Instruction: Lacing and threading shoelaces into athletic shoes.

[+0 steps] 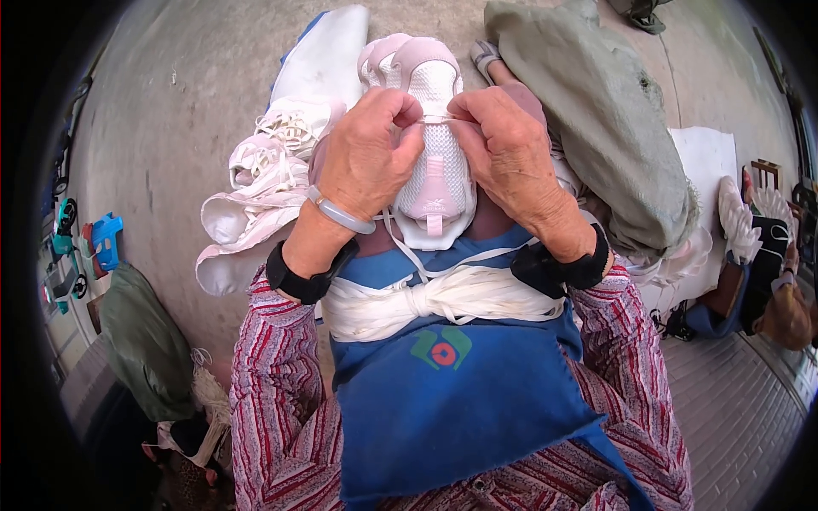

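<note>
Blue apron (464, 417) is carrying a tied white lace bundle (400, 302). Ahead, left hand (372, 145) and right hand (509, 149) are working apart, each apparently pinching the white lace (435, 120) across the pink-and-white shoe upper (443, 183). Judgement: tension needs to be staying even, lace lying flat. Farther left, more uppers (256, 213) are lying bunched.

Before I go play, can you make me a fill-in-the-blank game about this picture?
1. The left hand and right hand pinch a lace over the white and ____ shoe.
2. Of those hands, the one wearing the bracelet is the ____.
3. The lap cloth is mostly ____.
4. The sleeves are patterned with ____.

Missing words: pink; left; blue; stripes.
</note>
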{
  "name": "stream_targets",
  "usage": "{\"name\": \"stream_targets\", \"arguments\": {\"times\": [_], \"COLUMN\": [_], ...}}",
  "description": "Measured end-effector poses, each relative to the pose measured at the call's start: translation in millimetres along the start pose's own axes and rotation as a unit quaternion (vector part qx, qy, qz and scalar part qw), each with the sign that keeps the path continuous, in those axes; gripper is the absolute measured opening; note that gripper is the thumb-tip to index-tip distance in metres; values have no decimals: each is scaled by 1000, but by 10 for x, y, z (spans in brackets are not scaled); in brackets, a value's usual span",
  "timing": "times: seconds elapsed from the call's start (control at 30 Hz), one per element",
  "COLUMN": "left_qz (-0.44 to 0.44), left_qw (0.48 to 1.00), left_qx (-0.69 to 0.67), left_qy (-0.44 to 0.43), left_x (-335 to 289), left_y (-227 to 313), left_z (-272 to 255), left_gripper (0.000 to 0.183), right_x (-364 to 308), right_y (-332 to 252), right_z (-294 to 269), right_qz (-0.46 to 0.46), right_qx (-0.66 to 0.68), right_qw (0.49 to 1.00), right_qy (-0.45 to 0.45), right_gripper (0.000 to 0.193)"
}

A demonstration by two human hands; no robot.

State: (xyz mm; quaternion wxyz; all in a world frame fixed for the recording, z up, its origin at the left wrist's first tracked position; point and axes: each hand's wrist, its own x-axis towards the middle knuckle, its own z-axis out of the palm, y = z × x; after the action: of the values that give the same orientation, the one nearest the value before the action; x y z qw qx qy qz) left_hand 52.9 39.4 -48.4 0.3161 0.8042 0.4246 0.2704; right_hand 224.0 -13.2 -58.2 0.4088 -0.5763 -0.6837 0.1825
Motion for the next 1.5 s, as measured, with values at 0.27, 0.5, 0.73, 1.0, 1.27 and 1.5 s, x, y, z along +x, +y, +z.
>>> {"name": "stream_targets", "arguments": {"times": [0.27, 0.5, 0.73, 1.0, 1.27, 1.5], "left_qz": [49, 4, -96, -250, -256, -143], "left_qw": [995, 989, 986, 883, 503, 464], "left_qx": [4, -16, -131, -394, -821, -874], "left_qy": [-82, -144, -33, 50, 91, -12], "left_x": [189, 121, -212, -403, -559, -645], "left_y": [-18, -108, -81, -116, -141, 190], "left_z": [-145, -435, -408, -540, -876, -875], "left_gripper": [9, 10, 8, 25, 24, 22], "right_x": [36, -4, 151, 135, -238, -188], "right_y": [-6, -42, -301, -550, -778, -891], "right_z": [-43, -120, 159, -20, 114, 68], "right_qz": [-50, -74, -73, -22, -108, 303], "right_qx": [-77, -50, -38, 171, 209, 532], "right_qw": [996, 995, 994, 965, 957, 726], "right_qy": [11, 40, -75, -198, -172, -315], "right_gripper": [14, 16, 24, 14, 19, 21]}}
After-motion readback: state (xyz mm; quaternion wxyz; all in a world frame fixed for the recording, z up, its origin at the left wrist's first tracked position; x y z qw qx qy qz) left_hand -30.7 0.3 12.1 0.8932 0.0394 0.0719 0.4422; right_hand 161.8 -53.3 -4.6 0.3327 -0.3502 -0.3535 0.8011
